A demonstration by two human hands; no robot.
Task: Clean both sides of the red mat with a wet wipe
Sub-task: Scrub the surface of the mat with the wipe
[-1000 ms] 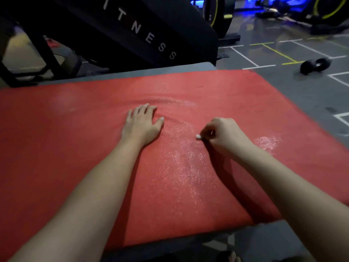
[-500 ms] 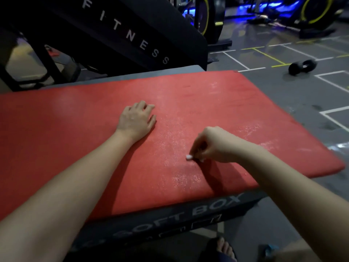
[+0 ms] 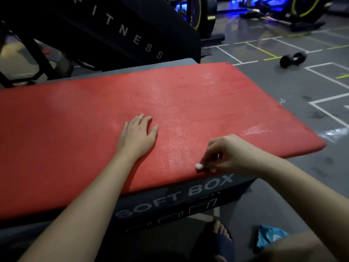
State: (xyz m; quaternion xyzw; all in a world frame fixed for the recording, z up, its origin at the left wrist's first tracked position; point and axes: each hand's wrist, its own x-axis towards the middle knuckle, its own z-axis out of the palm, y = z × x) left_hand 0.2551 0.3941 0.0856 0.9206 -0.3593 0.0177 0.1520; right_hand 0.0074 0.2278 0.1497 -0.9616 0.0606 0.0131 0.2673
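The grey gym floor (image 3: 283,87), marked with white and yellow lines, spread out to the right and behind. A black machine panel (image 3: 132,25) lettered FITNESS rose at the far left. The red mat (image 3: 75,129) lay flat on a dark soft box (image 3: 170,201), covering nearly all of its top, its right end overhanging the box above the floor; a speckled, shiny streak ran down the mat's middle toward its near edge. The box's near face read SOFT BOX. The left hand (image 3: 137,138) lay palm down near the mat's middle, fingers straight and slightly spread, its grip wide and holding nothing. The right hand (image 3: 232,154) sat at the mat's near edge, its grip narrow, fingertips pinching the wet wipe (image 3: 198,166). A foot in a dark slipper (image 3: 217,241) stood on the floor below the box. A black dumbbell (image 3: 292,59) lay on the floor well beyond the mat's far right corner. A crumpled blue packet (image 3: 270,236) lay just right of the slipper. The wipe was a small white wad, touching the mat right at that near edge
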